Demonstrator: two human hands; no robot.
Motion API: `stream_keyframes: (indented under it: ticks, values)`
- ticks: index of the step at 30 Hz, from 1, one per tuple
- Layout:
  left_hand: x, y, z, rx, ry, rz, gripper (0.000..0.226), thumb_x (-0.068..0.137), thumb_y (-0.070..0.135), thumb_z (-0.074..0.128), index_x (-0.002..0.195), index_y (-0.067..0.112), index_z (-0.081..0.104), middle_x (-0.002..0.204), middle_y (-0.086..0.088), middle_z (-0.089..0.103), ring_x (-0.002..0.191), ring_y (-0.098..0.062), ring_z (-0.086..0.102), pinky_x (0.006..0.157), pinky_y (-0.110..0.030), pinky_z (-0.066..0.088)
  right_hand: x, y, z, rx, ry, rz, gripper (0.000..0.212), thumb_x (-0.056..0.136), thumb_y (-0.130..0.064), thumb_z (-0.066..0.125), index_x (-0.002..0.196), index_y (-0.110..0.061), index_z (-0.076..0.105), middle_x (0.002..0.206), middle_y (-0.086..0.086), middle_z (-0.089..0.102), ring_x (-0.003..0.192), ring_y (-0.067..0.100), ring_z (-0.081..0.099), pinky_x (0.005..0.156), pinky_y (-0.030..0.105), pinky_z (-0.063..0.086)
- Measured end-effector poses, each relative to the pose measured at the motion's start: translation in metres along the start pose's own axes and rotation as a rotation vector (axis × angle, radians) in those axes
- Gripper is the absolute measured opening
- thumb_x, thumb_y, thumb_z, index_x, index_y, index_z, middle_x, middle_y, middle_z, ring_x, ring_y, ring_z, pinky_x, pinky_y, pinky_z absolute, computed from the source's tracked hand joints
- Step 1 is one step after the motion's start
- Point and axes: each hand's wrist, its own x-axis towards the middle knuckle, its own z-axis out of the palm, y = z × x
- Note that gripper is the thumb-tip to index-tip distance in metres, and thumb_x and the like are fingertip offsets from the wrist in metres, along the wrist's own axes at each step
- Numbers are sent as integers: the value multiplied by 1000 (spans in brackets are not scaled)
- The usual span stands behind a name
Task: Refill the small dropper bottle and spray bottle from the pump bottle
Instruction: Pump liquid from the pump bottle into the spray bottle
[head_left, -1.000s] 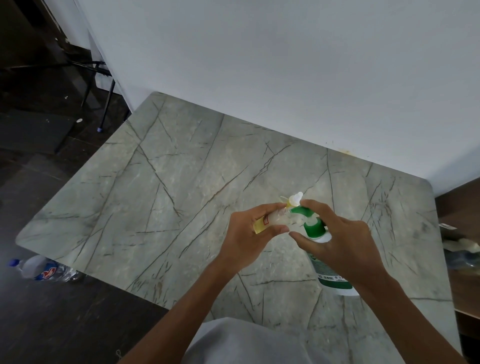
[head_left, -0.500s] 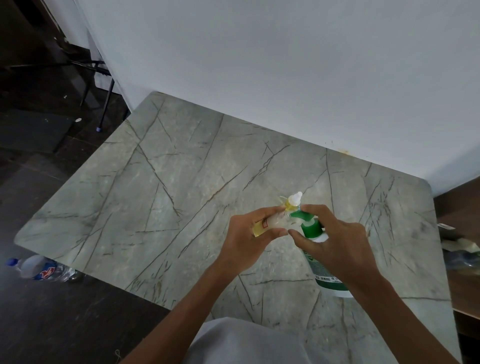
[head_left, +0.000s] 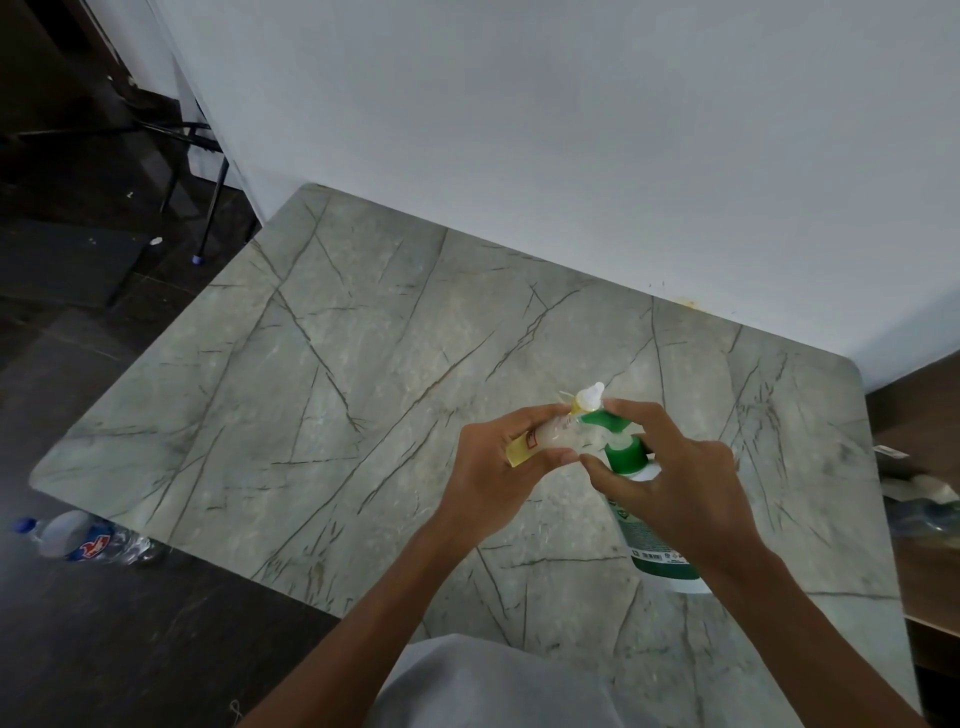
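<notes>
We are gripping the small bottle in our left hand, tilted above the table, its neck right at the spout of the pump bottle; our right hand is curling its fingers over that standing bottle's green pump head

Both bare forearms reaching up from the lower edge, converging at centre, left grip curled round the small dropper bottle, thumb along its near side, right grip arched over the pump bottle, forefinger atop the pump head, thumb beneath
</notes>
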Motion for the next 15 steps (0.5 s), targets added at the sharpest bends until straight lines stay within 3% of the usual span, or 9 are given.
stream_keyframes:
  ticks: [5, 15]
  values:
    - [-3, -1, -1, 27, -12, 9, 46, 76, 26, 80, 119, 18, 68, 107, 17, 67, 93, 6, 65, 77, -12, 54, 0, 0, 2, -19, 18, -1, 52, 70, -50, 68, 111, -19, 57, 75, -1, 70, 48, 10, 60, 46, 20, 50]
    - [0, 1, -6, 0, -3, -1, 44, 77, 25, 79, 119, 17, 68, 106, 15, 69, 94, 4, 66, 77, -13, 53, 1, 0, -2, -25, -51, 1, 63, 73, -65, 55, 126, -32, 41, 86, -3, 71, 60, 11, 65, 55, 23, 55]
